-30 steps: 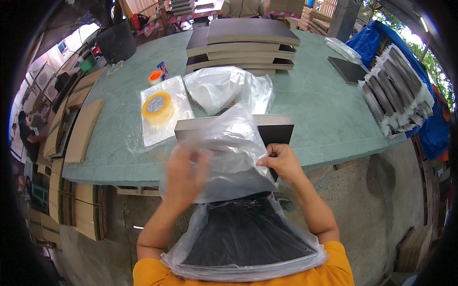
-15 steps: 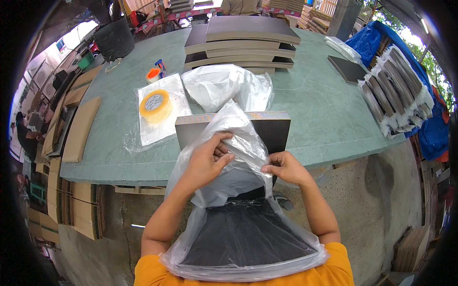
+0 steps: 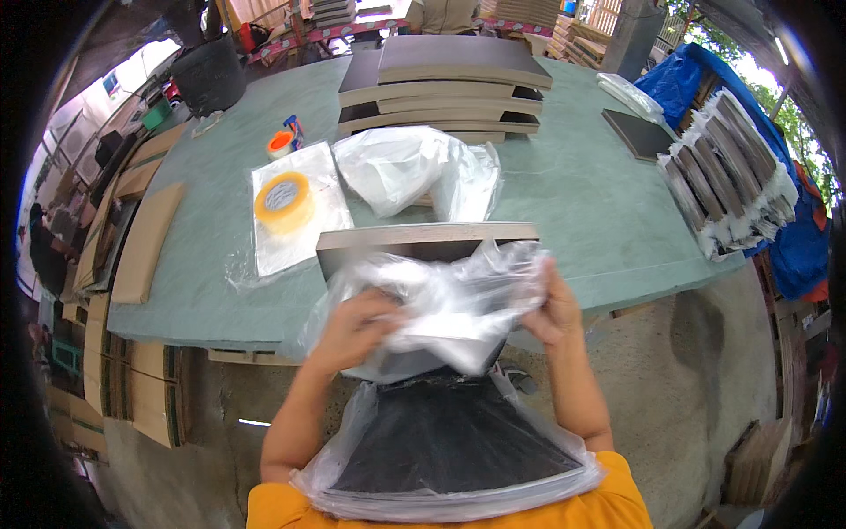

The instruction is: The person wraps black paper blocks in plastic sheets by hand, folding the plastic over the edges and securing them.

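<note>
A clear plastic bag (image 3: 441,304), smeared by motion, stretches between my two hands in front of a dark board (image 3: 423,247). The board stands on edge near the front of the table, its pale top edge showing. My left hand (image 3: 357,331) is closed on the bag's left part, its fingers blurred and curled. At the bag's right end, my right hand (image 3: 553,309) grips the film, thumb up. Below my hands, against my body, lies a black sheet (image 3: 458,436) under clear plastic. How far the bag covers the board cannot be made out.
On the green table (image 3: 203,256) lie a yellow tape roll (image 3: 286,203) on flat plastic bags, crumpled plastic (image 3: 397,172), and an orange tape dispenser (image 3: 282,143). Stacked boards (image 3: 458,62) stand behind. Wrapped panels (image 3: 727,172) lean at right; cardboard (image 3: 150,238) sits at left.
The bag has spread sideways and its raised peak has dropped off the board's top edge. My right hand has moved up and right, turning; my left hand has shifted slightly down and left.
</note>
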Motion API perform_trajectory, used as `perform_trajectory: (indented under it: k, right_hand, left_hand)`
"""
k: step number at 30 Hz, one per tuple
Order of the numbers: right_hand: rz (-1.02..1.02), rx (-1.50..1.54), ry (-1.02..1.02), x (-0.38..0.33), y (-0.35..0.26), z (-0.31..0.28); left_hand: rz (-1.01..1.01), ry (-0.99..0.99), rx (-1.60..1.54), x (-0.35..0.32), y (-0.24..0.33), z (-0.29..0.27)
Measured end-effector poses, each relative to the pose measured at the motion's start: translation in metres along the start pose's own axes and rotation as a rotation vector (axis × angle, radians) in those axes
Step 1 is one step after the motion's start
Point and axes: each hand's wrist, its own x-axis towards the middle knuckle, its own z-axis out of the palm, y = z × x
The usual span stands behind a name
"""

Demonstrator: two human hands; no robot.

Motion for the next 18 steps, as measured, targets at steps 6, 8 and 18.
perform_trajectory:
  k: [6, 8, 18]
  right_hand:
    - [-0.334, -0.388, 0.268, -0.057, -0.067, -0.004]
    - [-0.139, -0.578, 0.214, -0.05, -0.066, -0.006]
    - [0.174, -0.344, -0.084, 0.006, 0.057, 0.073]
  left_hand:
    - [-0.33, 1.282, -0.326, -0.2, -0.127, -0.14]
    - [-0.206, 1.39, 0.073, -0.217, -0.13, -0.157]
    - [-0.087, -0.069, -0.087, -0.003, 0.073, 0.014]
